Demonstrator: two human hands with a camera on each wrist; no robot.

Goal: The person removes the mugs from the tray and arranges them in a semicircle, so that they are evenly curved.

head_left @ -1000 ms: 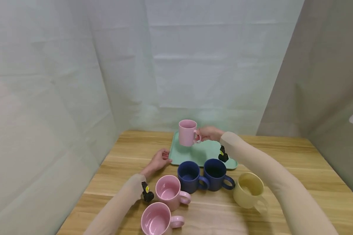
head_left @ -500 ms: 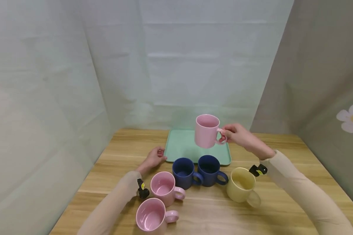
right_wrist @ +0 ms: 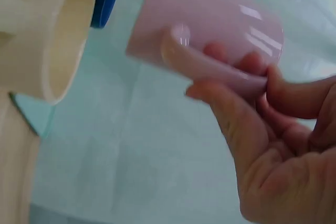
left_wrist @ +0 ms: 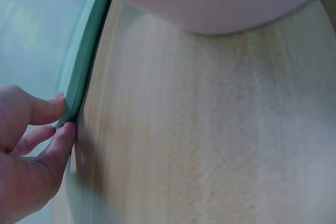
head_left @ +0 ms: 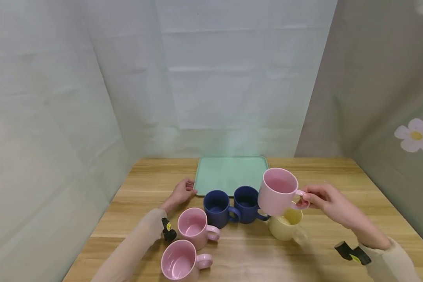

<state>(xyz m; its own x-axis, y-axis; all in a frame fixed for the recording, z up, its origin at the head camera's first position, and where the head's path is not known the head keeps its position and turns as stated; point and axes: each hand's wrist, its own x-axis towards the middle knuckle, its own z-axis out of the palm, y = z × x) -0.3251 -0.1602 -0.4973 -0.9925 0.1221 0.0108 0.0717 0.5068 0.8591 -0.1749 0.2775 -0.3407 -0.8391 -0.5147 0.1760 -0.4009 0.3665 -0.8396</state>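
My right hand [head_left: 329, 203] holds a pink mug [head_left: 277, 192] by its handle, raised above the table and partly in front of a yellow mug [head_left: 285, 225]. In the right wrist view, thumb and fingers pinch the handle [right_wrist: 210, 69]. At the tray's near left corner, my left hand [head_left: 182, 192] pinches the edge of a mint green tray [head_left: 230, 172]; the left wrist view shows thumb and fingertips on the tray's rim [left_wrist: 79, 61]. Two navy mugs [head_left: 216, 207] stand side by side just in front of the tray.
Two more pink mugs [head_left: 193, 227] stand near my left forearm, one in front of the other, handles to the right. Everything sits on a wooden table [head_left: 246, 258] with pale cloth [head_left: 211, 78] hung behind it and at the sides.
My right hand has carried the pink mug from over the tray to the right and toward me, in front of the yellow mug. My left hand stays at the tray's corner.
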